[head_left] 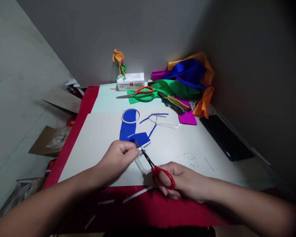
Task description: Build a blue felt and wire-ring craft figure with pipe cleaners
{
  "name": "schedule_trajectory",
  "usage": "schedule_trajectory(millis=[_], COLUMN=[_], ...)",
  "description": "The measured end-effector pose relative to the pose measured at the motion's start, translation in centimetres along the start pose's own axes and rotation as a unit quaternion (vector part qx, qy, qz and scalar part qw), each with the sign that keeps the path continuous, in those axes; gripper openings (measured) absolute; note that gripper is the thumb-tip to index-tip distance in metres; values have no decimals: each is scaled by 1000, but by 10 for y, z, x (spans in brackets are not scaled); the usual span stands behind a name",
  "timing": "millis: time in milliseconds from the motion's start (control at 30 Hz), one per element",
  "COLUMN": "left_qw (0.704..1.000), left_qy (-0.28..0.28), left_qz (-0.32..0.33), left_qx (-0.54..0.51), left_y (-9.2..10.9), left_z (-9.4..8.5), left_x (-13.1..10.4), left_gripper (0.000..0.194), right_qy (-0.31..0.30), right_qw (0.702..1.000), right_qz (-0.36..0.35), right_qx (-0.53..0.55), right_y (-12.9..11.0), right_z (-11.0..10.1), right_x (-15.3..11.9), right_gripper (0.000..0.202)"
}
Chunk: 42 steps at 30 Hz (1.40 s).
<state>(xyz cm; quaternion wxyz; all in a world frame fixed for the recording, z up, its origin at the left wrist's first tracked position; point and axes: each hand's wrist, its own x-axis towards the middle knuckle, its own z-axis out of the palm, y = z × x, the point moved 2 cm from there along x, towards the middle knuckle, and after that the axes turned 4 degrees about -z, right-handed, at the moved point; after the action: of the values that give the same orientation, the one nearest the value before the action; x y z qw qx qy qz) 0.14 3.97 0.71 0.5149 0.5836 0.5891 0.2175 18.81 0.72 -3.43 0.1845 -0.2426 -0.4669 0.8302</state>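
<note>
My left hand (122,156) pinches the near edge of a blue strip of paper or cloth (138,138), which has a white band along that edge. In my right hand (174,179) are red-handled scissors (149,160), their blades at the blue strip close to my left fingertips. The strip's other part lies flat and runs back under a white tape ring (130,116). Just beyond the strip lies a bent wire figure (156,120), some of its limbs wrapped in blue.
Orange-and-green-handled scissors (143,94) and pliers (174,102) lie at the back, beside green material (175,87) and blue material (187,70). An orange figure (118,59) stands on a small white box (130,82). A black phone (225,138) lies right. White scraps (138,194) lie on the red cloth (187,210).
</note>
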Motion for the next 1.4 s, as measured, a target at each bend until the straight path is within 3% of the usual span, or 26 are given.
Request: schedule_trajectory(millis=[433, 633, 700, 767, 833, 967, 1200, 1300, 1400], left_qw=[1000, 999, 999, 998, 998, 997, 992, 990, 988], left_qy=[15, -2, -1, -1, -3, -8, -24, -22, -22], left_qz=[4, 7, 9, 5, -1, 0, 22, 31, 45], left_qx=[21, 38, 46, 55, 61, 74, 123, 137, 143], left_y=[1, 1, 1, 2, 3, 3, 2, 1, 0], left_z=[-2, -4, -6, -8, -10, -12, -12, -11, -9], left_x=[6, 8, 7, 7, 7, 7, 4, 3, 1], left_gripper=[25, 21, 21, 22, 23, 24, 27, 28, 30], right_qy=[23, 50, 69, 85, 122, 217, 190, 151, 114], right_qw=[999, 998, 997, 987, 940, 765, 589, 518, 465], right_qz=[31, 19, 24, 32, 39, 62, 17, 2, -25], right_qx=[37, 31, -13, -136, -316, -603, -785, -842, -877], right_y=[5, -5, -12, -20, -29, -43, -52, -54, -56], right_z=[-2, -7, -11, -16, -23, -36, -36, -34, -33], right_x=[1, -2, -3, -6, -10, -20, -26, -23, -19], right_gripper=[37, 48, 50, 47, 39, 17, 16, 11, 9])
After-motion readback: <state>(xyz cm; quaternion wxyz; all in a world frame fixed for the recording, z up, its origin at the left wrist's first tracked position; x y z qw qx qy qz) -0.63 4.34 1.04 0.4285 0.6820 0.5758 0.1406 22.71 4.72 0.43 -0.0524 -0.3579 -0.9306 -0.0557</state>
